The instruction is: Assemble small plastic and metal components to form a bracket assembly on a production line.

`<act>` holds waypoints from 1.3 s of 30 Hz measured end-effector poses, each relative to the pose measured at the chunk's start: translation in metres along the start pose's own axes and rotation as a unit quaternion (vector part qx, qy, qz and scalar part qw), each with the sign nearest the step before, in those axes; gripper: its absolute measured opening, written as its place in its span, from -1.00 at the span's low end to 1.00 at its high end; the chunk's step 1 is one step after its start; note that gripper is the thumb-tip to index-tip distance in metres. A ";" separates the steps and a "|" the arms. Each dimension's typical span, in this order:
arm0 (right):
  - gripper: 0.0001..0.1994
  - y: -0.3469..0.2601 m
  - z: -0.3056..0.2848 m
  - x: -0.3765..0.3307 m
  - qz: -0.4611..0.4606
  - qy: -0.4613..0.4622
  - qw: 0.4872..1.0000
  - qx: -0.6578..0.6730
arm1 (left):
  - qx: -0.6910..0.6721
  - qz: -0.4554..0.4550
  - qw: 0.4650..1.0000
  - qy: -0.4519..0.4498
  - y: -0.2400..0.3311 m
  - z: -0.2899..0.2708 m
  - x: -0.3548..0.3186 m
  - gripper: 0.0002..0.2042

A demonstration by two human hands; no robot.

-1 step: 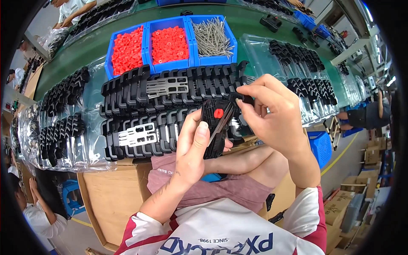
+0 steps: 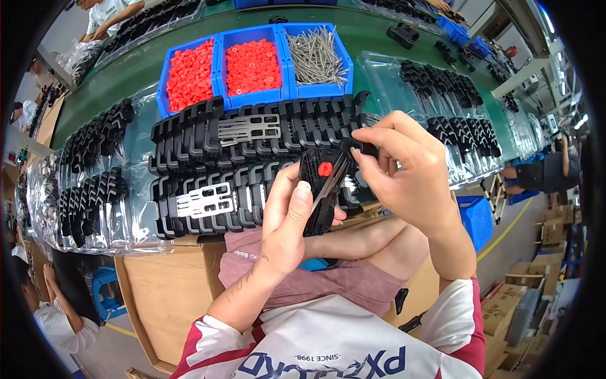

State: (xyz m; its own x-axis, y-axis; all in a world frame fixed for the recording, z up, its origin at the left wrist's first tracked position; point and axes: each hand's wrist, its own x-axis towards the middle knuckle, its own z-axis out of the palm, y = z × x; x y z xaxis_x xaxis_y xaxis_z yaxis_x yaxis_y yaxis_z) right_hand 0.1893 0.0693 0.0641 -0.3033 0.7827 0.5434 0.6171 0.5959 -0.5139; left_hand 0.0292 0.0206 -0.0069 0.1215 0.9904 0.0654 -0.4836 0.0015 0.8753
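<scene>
My left hand [image 2: 285, 221] is closed round a black plastic housing [image 2: 310, 165], its thumb along the near side. A red plastic piece [image 2: 324, 168] sits in the housing's upper part, and a toothed metal strip [image 2: 327, 187] runs slantwise along it. Between thumb and forefinger, my right hand [image 2: 407, 167] pinches a black plastic end piece [image 2: 364, 148] at the top of the housing. Whether that piece is joined to the strip is hard to make out. Just beyond my hands lie two rows of similar black housings [image 2: 315, 120], with slotted metal plates [image 2: 249, 129] on them.
Behind the rows stand three blue bins [image 2: 221, 69]: two hold red plastic pieces [image 2: 251, 66], one holds metal pins [image 2: 312, 57]. Clear trays of black-handled parts [image 2: 95, 142] flank both sides. A cardboard box [image 2: 167, 303] is at lower left. Other people work nearby.
</scene>
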 end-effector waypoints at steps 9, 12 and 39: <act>-0.77 -0.011 0.008 -0.003 -0.026 0.016 0.999 -0.040 | 0.026 0.013 0.999 0.014 0.004 0.000 -0.002 -0.69; -0.78 -0.012 0.006 -0.005 -0.021 0.017 0.999 -0.045 | 0.066 0.007 0.998 0.024 0.006 0.002 -0.001 -0.71; -0.35 0.002 -0.013 0.008 0.293 -0.200 0.794 0.493 | -0.039 -0.064 0.997 0.000 0.031 -0.019 -0.017 -0.71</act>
State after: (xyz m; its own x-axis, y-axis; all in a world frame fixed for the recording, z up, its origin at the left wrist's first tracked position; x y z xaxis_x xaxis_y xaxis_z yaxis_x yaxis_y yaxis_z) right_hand 0.1969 0.0746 0.0764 -0.5017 0.8545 -0.1342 -0.0711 -0.1954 -0.9782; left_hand -0.0046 0.0063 0.0104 0.1861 0.9816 -0.0440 -0.5309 0.1381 0.8361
